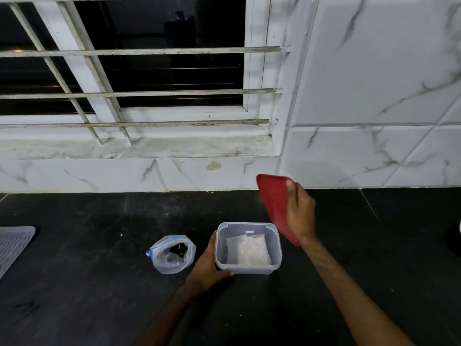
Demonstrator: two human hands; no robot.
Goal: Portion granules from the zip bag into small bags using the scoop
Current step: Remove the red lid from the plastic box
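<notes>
Head view of a dark desk (99, 295) set against a marble-tiled wall (374, 83) with a barred window (149, 71).

The left hand (208, 264) grips the left side of a clear plastic container (245, 269). Its thumb curls across the near left corner, and the other fingers are hidden behind the side wall. The container stands upright on the desk, uncovered. Inside it lie small bags (249, 250) of white granules, flat on the bottom.

The right hand (300, 213) holds a red lid (273, 201) above and to the right of the container. The fingers (291, 193) are curled over the lid's upper edge. The lid is steeply tilted, and its lower corner is near the container's right rim.

The zip bag (172, 255), with a blue closure strip, stands open on the desk just left of the left hand. It is apart from both sets of fingers. Something dark lies within it, too indistinct to identify.

A grey ribbed mat (12, 245) lies at the far left edge of the desk.
</notes>
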